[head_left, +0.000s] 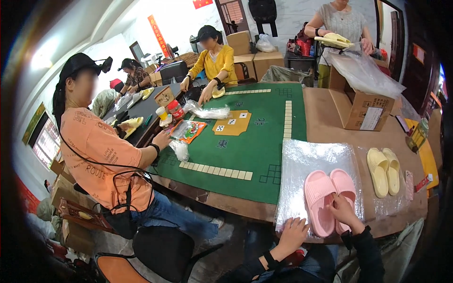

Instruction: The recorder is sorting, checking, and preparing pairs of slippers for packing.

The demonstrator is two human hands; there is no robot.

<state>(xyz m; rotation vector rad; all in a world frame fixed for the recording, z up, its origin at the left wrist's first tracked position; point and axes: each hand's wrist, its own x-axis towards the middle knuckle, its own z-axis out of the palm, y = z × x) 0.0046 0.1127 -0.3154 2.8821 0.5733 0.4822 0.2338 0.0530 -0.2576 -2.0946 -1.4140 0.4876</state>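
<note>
From my end: pink ribbed slip-on slippers on a clear shiny plastic sheet, near right of the wide brown tabletop. Left hand on the sheet's near edge, left of the heels; right hand over the slippers' openings. Right of them, pale yellow slip-on slippers; beyond those, a flat pink slab, possibly a phone, too small for me to tell. Behind, a brown cardboard box, crumpled clear plastic film draped over it. Left, a rectangular green mat, square white dice mid-mat, an orange-and-green plastic packet farther left.
</note>
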